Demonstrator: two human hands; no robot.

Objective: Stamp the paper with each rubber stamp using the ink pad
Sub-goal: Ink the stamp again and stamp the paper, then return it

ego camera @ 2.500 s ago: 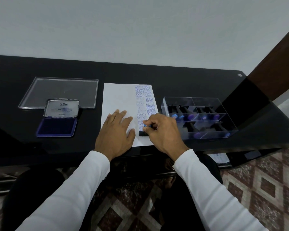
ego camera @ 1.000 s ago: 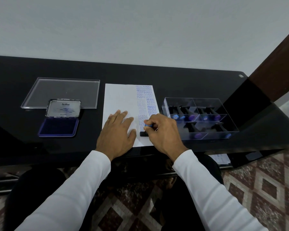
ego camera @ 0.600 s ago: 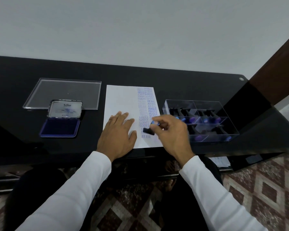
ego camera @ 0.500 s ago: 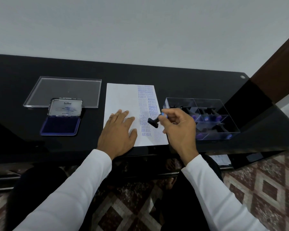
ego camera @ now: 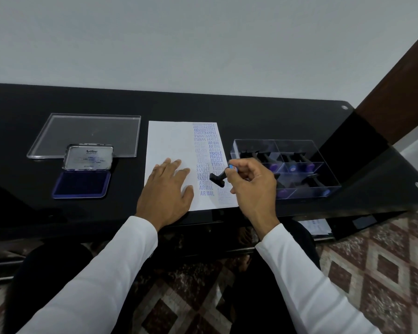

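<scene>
Our right hand [ego camera: 251,186] pinches a stamp [ego camera: 218,180], seemingly clear above the paper [ego camera: 169,143]; our left hand [ego camera: 165,191] lies flat on it, fingers straight.

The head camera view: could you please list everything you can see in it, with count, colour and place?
Desk: one, glossy black, spanning the view.
Paper: one, white, blue stamp impressions down its right part, centre of the desk.
Ink pad: one, blue pad, its silver lid open, left of the paper.
Clear lid: one, transparent, flat behind the ink pad.
Stamp box: one, clear, compartmented, right of the paper, holding several black stamps with blue or purple ends.
Rubber stamp: one, black, tilted above the paper's right part.
Floor: brown and cream diamond pattern, below the desk.
Left hand: flat on the paper, white sleeve.
Right hand: its grip round the rubber stamp, white sleeve.
</scene>
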